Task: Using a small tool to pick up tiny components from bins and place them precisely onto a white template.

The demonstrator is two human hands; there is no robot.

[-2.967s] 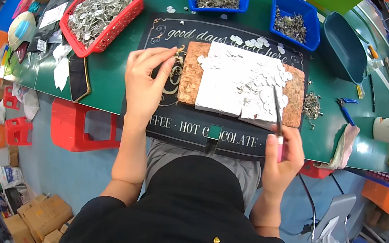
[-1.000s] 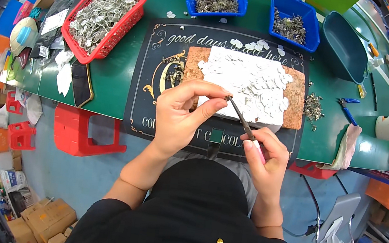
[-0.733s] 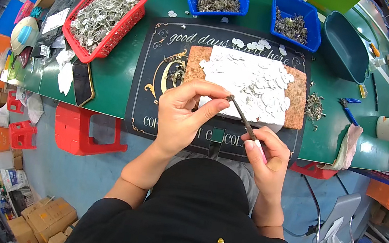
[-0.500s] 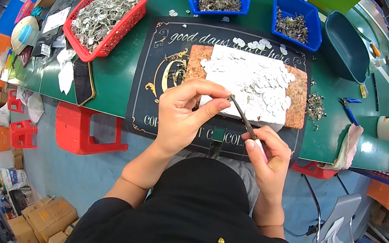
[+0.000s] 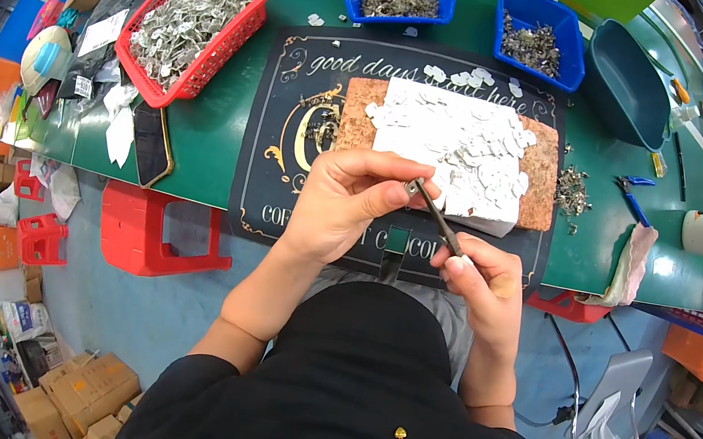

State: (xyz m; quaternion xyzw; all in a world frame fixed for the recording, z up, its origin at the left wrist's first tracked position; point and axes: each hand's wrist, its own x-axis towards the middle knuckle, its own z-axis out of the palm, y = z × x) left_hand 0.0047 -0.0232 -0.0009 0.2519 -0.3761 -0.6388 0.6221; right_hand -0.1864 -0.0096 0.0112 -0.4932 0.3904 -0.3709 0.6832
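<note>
My left hand (image 5: 344, 205) pinches a small metallic piece (image 5: 413, 187) between thumb and forefinger, near the front edge of a white block. My right hand (image 5: 486, 283) grips a slim dark tweezers-like tool (image 5: 441, 221), slanting up to the left with its tip at the small piece. Whether the tip touches it is too small to tell. Behind both hands, the white block (image 5: 403, 106) carries many small flat white pieces (image 5: 479, 143). It rests on a brown, cork-like board (image 5: 539, 174), over a black printed mat (image 5: 273, 168).
A red basket (image 5: 238, 33) of small metallic parts stands at the left, beside a phone (image 5: 151, 146). Blue bins (image 5: 397, 24) (image 5: 569, 75) of metal bits and a dark green tub (image 5: 626, 87) line the far side. Blue-handled pliers (image 5: 634, 204) lie right.
My left hand has shifted slightly right and turned, so the small piece shows more. The tool in my right hand is steeper, and its pink end no longer shows.
</note>
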